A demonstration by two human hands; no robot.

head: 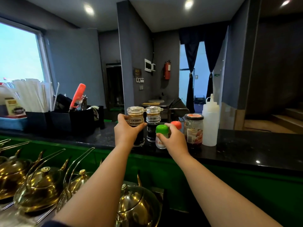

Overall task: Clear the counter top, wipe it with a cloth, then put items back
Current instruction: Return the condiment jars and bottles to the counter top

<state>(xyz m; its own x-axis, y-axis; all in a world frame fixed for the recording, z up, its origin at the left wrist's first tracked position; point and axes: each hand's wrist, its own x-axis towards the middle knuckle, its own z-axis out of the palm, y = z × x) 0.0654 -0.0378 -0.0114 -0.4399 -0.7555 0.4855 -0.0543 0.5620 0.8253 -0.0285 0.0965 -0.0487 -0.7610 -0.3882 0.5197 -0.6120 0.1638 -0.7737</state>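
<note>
Upright, both: left hand (125,131) grips sauce dispenser (135,122), right hand (174,139) green-capped shaker (162,136).

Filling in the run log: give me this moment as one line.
left hand: gripping clear ribbed sauce dispenser | right hand: gripping green-capped small bottle | both standing on black counter top

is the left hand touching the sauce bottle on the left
Touching. The head view shows the left hand with its fingers wrapped around the left sauce bottle, thumb pressed across its front, with no gap.
</note>
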